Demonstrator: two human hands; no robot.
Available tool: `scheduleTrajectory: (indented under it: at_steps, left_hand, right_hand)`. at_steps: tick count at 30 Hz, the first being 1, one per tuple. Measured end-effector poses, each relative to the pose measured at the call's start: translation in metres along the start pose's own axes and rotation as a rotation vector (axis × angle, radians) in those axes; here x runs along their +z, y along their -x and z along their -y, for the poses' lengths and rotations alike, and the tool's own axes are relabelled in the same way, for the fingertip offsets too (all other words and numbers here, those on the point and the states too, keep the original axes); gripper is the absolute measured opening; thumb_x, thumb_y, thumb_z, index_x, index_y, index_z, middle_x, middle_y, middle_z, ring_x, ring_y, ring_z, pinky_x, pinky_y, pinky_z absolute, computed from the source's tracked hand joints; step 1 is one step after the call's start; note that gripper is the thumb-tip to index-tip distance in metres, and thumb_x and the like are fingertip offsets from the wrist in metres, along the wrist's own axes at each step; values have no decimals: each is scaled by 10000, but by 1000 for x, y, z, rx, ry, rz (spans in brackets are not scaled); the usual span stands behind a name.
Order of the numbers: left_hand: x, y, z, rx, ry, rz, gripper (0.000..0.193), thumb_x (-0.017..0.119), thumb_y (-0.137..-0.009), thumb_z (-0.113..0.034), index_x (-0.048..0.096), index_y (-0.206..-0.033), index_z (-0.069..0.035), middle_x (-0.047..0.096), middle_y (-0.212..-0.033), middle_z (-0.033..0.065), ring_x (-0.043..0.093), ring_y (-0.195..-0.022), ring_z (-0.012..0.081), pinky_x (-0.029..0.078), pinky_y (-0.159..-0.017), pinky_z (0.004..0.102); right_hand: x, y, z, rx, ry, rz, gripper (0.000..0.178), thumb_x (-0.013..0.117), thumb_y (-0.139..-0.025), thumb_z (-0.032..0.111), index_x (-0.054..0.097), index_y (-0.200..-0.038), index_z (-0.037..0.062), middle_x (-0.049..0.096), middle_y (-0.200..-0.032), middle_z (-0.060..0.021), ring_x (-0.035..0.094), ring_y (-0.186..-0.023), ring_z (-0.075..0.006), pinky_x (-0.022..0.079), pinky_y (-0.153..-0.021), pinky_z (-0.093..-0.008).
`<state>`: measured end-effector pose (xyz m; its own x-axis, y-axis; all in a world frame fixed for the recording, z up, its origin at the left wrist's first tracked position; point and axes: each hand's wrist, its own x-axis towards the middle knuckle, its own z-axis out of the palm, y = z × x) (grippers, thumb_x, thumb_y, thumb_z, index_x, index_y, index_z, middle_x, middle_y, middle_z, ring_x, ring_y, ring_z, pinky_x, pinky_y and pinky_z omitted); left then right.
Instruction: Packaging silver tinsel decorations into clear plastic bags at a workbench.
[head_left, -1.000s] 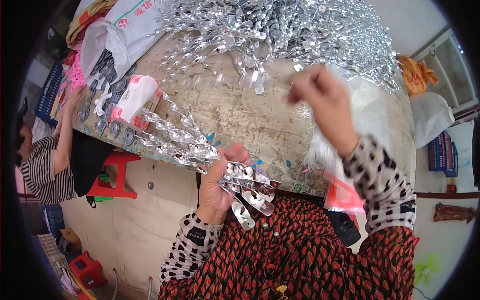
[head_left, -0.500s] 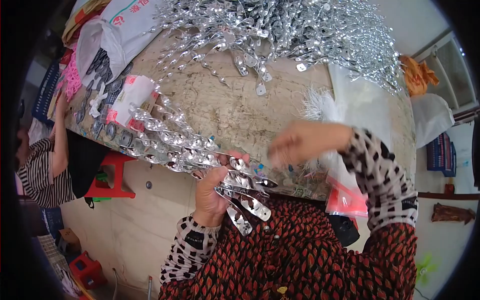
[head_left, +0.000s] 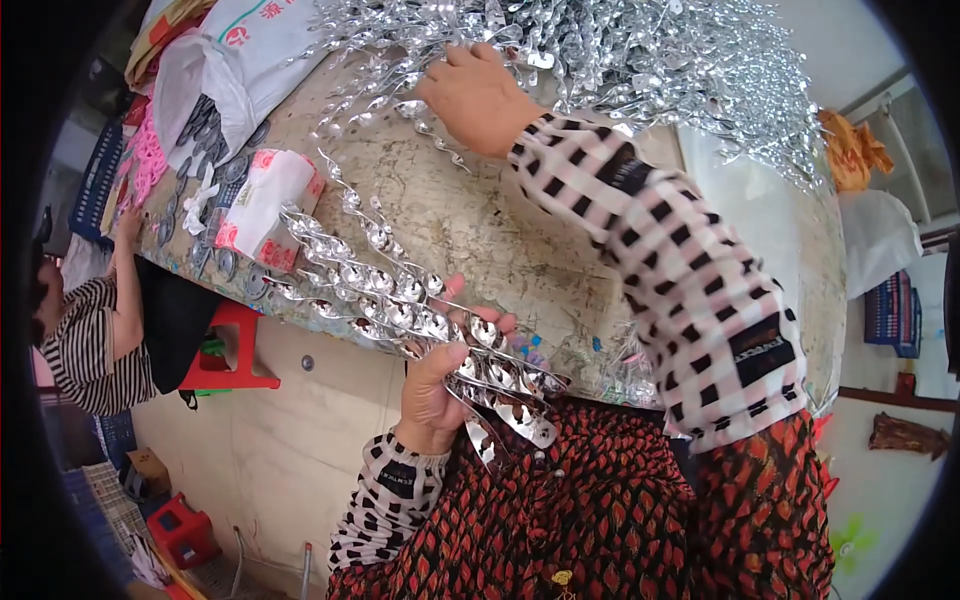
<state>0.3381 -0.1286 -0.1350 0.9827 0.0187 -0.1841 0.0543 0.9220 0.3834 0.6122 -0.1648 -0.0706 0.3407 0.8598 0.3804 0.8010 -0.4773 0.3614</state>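
My left hand (head_left: pixel 432 395) is closed around a bundle of shiny twisted silver metal strips (head_left: pixel 405 315), just over the table's near edge. Flat, rounded strip ends point toward my body, while the spiralled lengths fan out to the far left. At the far side, my right hand (head_left: pixel 478 100) rests palm down on the front of a large heap of the same twisted strips (head_left: pixel 640 70). Its fingers are curled, and their tips are hidden, so what they hold cannot be seen.
A tissue pack (head_left: pixel 268 205) lies on the worn table (head_left: pixel 500 220), left of the bundle. Beyond it, grey discs (head_left: pixel 205 135) spill from a white sack (head_left: pixel 265 50). A clear plastic sheet (head_left: pixel 745 215) covers the right side. A co-worker in stripes (head_left: pixel 95 340) sits left by a red stool (head_left: pixel 240 345).
My right hand has moved from beside the bundle, far and left, to the heap of strips. The left hand keeps its bundle, with only a slight shift.
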Motion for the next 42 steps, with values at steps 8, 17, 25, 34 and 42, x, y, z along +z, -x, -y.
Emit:
scheduleTrajectory:
  at_steps: [8, 17, 25, 34, 42]
  left_hand:
    - [-7, -6, 3, 28, 39, -66, 736, 684, -756, -86, 300, -1382, -53, 573, -1135, 183, 560, -1107, 351, 449, -989, 479]
    - [-23, -5, 3, -82, 59, -178, 472, 581, -831, -136, 461, -1245, 57, 604, -1118, 163, 610, -999, 259, 495, -898, 405]
    - [-26, -8, 3, -117, 84, -133, 616, 608, -798, -142, 380, -1317, 97, 469, -1336, 183, 512, -1187, 298, 493, -931, 432]
    - [-33, -11, 5, -127, 118, -86, 644, 634, -808, -172, 366, -1329, 97, 463, -1346, 189, 498, -1204, 302, 466, -966, 449]
    - [-33, -12, 15, -24, 93, 18, 708, 681, -820, -351, 395, -1303, 81, 497, -1293, 205, 515, -1176, 327, 452, -985, 441]
  right_hand:
    - [-53, 107, 50, 553, -1338, 300, 136, 596, -886, 155, 558, -825, 40, 528, -677, -21, 528, -622, -146, 425, -535, -291]
    - [-66, 140, 81, 259, -1100, 295, 267, 559, -883, 295, 642, -875, 41, 580, -796, -156, 576, -670, -311, 459, -628, -418]
    - [25, 35, 57, 663, -707, -1, 361, 534, -874, 258, 513, -1138, 13, 628, -958, -215, 607, -934, -389, 483, -782, -471]
    - [18, 62, 46, 660, -1351, 27, 207, 548, -910, 185, 598, -909, -16, 587, -631, -70, 568, -555, -140, 458, -538, -294]
    - [-126, 193, 66, 203, -1293, 364, 137, 533, -894, 115, 580, -985, 24, 580, -739, -106, 588, -631, -230, 469, -550, -327]
